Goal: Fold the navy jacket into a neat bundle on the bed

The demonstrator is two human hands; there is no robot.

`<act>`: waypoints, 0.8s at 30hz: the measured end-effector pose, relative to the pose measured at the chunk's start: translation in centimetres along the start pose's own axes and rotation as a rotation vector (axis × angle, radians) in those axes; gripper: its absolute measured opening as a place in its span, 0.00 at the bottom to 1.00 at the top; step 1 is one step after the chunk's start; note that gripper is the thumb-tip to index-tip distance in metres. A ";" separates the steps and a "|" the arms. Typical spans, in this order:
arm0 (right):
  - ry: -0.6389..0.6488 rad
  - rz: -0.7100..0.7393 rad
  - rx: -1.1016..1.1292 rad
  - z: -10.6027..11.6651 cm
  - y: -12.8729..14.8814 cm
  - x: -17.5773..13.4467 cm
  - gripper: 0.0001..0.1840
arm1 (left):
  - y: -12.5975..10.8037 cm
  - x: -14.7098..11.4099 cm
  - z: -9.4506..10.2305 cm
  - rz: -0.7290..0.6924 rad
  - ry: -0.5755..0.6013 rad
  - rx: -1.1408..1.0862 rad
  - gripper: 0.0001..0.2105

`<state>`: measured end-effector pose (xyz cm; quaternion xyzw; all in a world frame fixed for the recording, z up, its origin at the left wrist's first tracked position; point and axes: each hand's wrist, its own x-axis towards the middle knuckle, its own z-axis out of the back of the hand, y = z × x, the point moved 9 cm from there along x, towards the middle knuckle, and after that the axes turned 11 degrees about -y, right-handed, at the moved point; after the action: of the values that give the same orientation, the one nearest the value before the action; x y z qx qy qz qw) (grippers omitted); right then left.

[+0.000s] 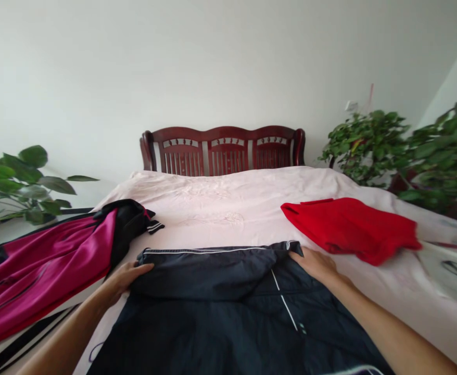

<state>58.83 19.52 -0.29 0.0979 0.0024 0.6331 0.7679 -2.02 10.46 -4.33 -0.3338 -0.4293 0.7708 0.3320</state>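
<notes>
A dark navy garment [220, 307] with thin white piping lies spread on the bed in front of me, its far part folded back over itself. My left hand [129, 275] rests flat against the left end of that fold, fingers together and touching the cloth. My right hand [317, 264] presses on the fold's right end, fingers tucked at the cloth edge. I cannot tell whether either hand pinches the fabric.
A magenta and black jacket [49, 265] lies at the left on the pale pink bedsheet [228, 208]. A folded red garment [353, 226] sits at the right. A dark wooden headboard [223, 149] stands at the back. Leafy plants [408, 151] flank the bed.
</notes>
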 end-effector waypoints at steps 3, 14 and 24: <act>0.015 0.041 0.070 -0.3 2.2 2.0 0.29 | -0.2 -1.0 1.0 0.025 -0.008 -0.198 0.23; -0.170 0.233 -0.119 1.8 11.4 5.1 0.20 | -1.6 -1.3 6.0 -0.230 -0.383 0.290 0.36; -0.092 0.666 0.071 0.5 20.2 -10.8 0.20 | 0.3 -10.3 3.3 -0.543 -0.157 0.794 0.19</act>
<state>37.15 12.53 2.03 0.1484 -0.0422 0.8436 0.5143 1.00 0.62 -0.83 0.0021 -0.1973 0.7833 0.5896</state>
